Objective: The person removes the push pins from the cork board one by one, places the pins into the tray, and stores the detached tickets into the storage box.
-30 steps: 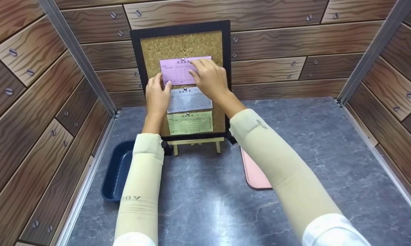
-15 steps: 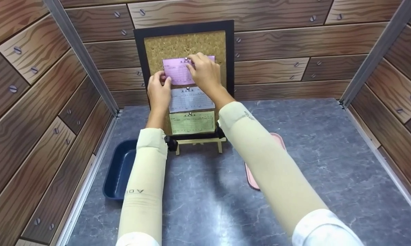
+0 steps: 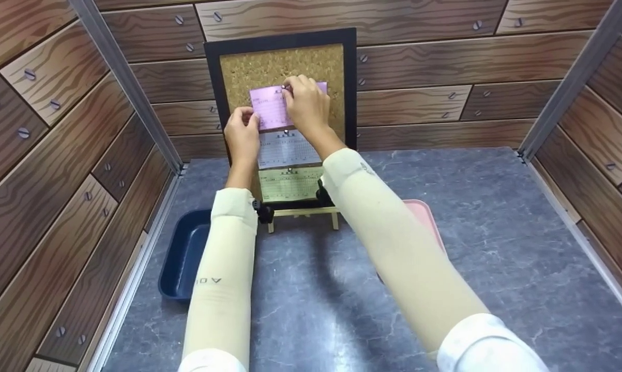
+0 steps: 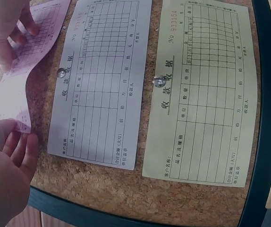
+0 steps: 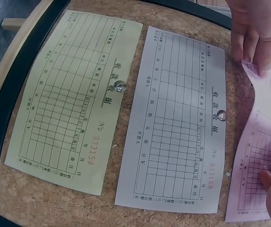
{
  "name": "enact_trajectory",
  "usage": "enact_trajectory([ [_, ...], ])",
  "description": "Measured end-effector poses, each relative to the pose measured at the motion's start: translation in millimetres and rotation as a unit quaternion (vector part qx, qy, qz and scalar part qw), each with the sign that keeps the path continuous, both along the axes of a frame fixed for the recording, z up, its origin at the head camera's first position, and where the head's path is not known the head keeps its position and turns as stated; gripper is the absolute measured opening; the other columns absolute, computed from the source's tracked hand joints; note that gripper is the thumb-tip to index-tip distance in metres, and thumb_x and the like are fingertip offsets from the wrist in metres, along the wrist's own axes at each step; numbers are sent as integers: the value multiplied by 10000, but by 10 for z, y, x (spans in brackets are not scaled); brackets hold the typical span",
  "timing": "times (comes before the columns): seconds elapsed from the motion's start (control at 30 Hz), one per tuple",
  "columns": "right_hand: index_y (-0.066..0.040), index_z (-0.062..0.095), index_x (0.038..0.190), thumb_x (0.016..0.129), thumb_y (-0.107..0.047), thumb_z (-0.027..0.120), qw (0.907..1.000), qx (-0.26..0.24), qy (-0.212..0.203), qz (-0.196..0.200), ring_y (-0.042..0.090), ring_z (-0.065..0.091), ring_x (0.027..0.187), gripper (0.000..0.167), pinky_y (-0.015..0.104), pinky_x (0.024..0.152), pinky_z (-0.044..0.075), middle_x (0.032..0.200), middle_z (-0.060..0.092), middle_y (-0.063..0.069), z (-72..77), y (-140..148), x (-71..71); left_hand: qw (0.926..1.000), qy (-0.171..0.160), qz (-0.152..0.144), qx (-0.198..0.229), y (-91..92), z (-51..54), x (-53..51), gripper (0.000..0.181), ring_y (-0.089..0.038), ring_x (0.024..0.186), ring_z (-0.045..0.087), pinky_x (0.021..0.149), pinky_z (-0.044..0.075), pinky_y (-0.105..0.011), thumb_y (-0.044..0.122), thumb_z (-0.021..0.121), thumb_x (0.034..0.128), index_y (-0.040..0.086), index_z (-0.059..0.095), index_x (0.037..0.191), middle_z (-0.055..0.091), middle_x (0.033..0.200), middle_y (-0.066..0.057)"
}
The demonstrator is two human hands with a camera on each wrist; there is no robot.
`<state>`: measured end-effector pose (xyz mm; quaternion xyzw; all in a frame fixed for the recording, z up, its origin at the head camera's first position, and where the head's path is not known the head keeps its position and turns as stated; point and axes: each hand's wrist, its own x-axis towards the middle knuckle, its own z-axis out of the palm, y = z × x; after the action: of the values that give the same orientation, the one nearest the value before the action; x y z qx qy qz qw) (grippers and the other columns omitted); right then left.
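the fingers of the left hand pinched the lower left corner of a thin, pink, printed paper slip, topmost of three on a black-framed, rectangular cork board; those of the right hand appeared to grip a silver, round-headed pin at its upper edge. the slip bowed away from the cork. a tug at that corner against the pin could tear or crease the paper; a loose pinch could drop the pin; a hard push could tip the board on its pale wooden easel. the surface was a grey, marbled desk, bearing a dark blue, rectangular tray and, partly hidden by a cream sleeve, a pink, round-cornered tray. walls printed as brown wooden planks enclosed the desk.
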<state>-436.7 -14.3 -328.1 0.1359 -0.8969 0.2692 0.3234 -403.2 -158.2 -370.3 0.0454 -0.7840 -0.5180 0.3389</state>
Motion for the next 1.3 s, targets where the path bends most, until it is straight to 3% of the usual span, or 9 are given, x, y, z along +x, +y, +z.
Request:
enact_trajectory([
  [0.2,-205,693,1089,974,-339,647,9998,5,-130,-171,178,644,1023,182,393,766,537,1065,690,-35,41,22,-1,9998,-25,-173,75,5,5,-43,150,-190,876,613,815,485,-267,67,663,953,-42,687,1053,696,976,-146],
  [0.57,-218,689,1097,972,-352,653,9987,-164,-403,-260,147,636,1050,187,381,778,526,1092,686,-59,50,23,-12,9999,-18,-145,3,-13,26,-68,126,-159,831,579,756,446,-222,57,654,955,-38,690,1030,676,931,-122],
  [1.07,-222,701,1067,969,-329,656,9984,-220,-411,-313,146,634,1049,152,379,781,530,1071,688,-58,56,31,-10,9998,32,-135,117,20,21,-70,117,-164,824,589,745,446,-204,46,658,944,-39,692,1017,684,921,-129],
  [1.3,-230,709,1052,966,-342,661,9979,-288,-507,-280,128,631,1041,149,364,788,522,1077,695,-76,76,-52,13,9998,-9,-121,185,-69,30,-33,128,-162,833,591,761,457,-215,50,655,949,-43,694,1028,688,937,-143],
])
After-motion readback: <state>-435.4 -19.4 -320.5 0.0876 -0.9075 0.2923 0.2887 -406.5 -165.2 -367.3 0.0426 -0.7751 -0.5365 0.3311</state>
